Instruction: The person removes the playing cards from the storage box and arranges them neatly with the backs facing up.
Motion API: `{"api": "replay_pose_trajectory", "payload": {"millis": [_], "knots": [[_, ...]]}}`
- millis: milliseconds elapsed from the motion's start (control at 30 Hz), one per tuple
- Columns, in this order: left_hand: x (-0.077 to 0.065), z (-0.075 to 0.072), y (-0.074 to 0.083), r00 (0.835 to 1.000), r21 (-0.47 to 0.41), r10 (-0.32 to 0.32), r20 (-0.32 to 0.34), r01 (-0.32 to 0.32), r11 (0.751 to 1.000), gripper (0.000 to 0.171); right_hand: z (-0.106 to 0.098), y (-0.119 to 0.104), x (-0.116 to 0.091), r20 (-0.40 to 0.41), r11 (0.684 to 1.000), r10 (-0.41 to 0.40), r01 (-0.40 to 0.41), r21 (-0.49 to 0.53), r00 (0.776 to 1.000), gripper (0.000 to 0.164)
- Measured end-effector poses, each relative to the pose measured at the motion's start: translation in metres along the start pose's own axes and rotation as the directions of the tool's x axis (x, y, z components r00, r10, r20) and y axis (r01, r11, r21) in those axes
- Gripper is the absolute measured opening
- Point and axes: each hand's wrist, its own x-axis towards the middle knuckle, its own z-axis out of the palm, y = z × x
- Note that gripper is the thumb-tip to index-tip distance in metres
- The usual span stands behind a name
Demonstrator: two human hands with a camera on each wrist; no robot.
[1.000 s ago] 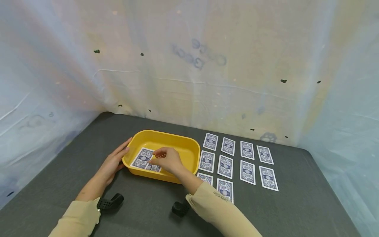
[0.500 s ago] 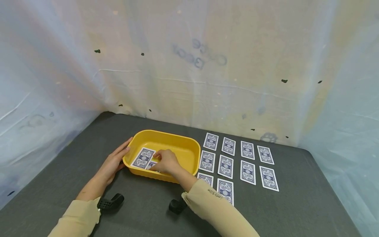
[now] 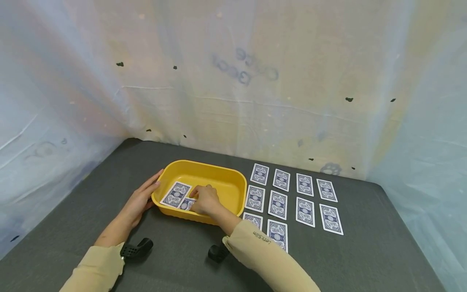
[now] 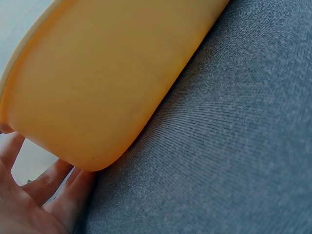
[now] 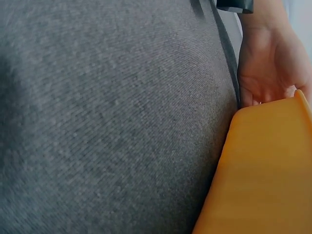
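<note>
In the head view, my left hand (image 3: 138, 202) rests at the left end of a yellow tray (image 3: 233, 173), its fingers extended along the outside wall and rim. The left wrist view has these fingers (image 4: 44, 183) touching the tray's corner from outside. My right hand (image 3: 206, 200) reaches inside the tray, thumb and forefinger set apart at the right side of a face-down playing card (image 3: 187, 203). The hand covers part of that card. Left of it lies another blue-backed playing card (image 3: 176, 194), flat on the tray floor. The right wrist view does not show the right hand's fingers.
Several face-down playing cards (image 3: 278, 204) lie in rows on the dark grey table (image 3: 175, 259), right of the tray. My right forearm passes over the nearest ones. A pale hanging sheet (image 3: 233, 121) encloses the back and sides.
My right hand has lowered from above the cards to the tray floor and shifted slightly, its thumb moving right to uncover more of the right card. The left hand and tray have stayed put.
</note>
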Motion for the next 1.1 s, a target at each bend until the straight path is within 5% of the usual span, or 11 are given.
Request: {"api": "replay_pose_trajectory", "payload": {"millis": [200,467,867,1100], "knots": [[0.000,0.000,0.000,1.000,0.007,0.000,0.001,0.000,1.000,0.060,0.002,0.003,0.001,-0.015,0.999,0.019,-0.018,0.045,1.000,0.028],[0.000,0.000,0.001,1.000,0.008,0.008,0.014,-0.008,1.000,0.060,0.002,0.007,0.004,-0.001,0.921,0.082,-0.076,0.381,0.997,0.030],[0.001,0.000,0.000,1.000,-0.010,0.018,0.025,-0.018,1.000,0.060,-0.008,0.008,0.001,-0.093,0.897,-0.013,0.053,0.438,0.996,0.026],[-0.001,-0.001,0.000,1.000,-0.009,0.018,0.020,-0.018,1.000,0.061,-0.014,0.013,-0.004,-0.094,0.871,-0.068,0.105,0.480,0.993,0.042]]}}
